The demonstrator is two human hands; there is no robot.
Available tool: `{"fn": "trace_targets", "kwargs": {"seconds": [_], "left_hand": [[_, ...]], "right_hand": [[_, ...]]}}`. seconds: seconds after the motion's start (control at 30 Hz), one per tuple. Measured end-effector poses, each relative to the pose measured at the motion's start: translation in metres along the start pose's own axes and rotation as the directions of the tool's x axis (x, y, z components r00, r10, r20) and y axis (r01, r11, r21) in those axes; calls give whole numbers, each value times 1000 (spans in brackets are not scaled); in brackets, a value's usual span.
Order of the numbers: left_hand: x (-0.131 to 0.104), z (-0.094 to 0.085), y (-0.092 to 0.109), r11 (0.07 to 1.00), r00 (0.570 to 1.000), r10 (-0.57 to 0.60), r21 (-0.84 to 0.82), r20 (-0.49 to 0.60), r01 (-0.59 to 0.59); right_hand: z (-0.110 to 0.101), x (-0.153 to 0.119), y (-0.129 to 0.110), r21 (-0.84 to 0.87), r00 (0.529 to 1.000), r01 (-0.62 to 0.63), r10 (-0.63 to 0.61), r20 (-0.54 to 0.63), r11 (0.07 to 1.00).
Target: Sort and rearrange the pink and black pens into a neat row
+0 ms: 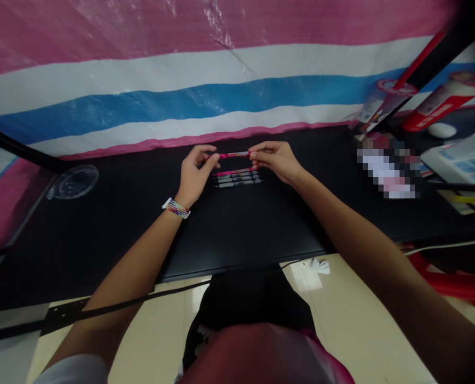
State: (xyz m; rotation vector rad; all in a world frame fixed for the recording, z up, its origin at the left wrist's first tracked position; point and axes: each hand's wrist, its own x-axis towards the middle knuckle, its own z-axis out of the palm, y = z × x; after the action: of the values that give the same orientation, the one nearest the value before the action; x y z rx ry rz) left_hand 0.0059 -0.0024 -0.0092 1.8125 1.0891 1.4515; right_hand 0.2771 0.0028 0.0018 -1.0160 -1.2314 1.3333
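A red pen [234,154] is held level above the black table, its two ends pinched between my hands. The fingers of my left hand [196,169] close on its left end, and a multicoloured band circles that wrist. At the right end, my right hand [276,159] grips it between thumb and fingers. Just below, several pens [239,180] lie side by side on the table in a stack of rows; the top one is pink-red, the others look grey and clear.
On the black table [113,229], a clear plastic lid or dish [76,182] lies at the left. A plastic cup [375,106], a red-and-white can [441,101], a white round object [442,130] and a white box [465,160] are at the right. Striped sheeting hangs behind.
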Motion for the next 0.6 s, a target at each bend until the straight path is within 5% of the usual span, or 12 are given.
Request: {"fn": "trace_targets", "kwargs": {"seconds": [0.37,0.6], "left_hand": [[2,-1,-2,999,999,-43,18,12,43],[1,-5,-5,986,992,-102,123,-69,110]], "right_hand": [[-1,0,-1,-5,999,-3,3,-32,1000],[1,2,2,5,994,112,-112,-12,994]]}}
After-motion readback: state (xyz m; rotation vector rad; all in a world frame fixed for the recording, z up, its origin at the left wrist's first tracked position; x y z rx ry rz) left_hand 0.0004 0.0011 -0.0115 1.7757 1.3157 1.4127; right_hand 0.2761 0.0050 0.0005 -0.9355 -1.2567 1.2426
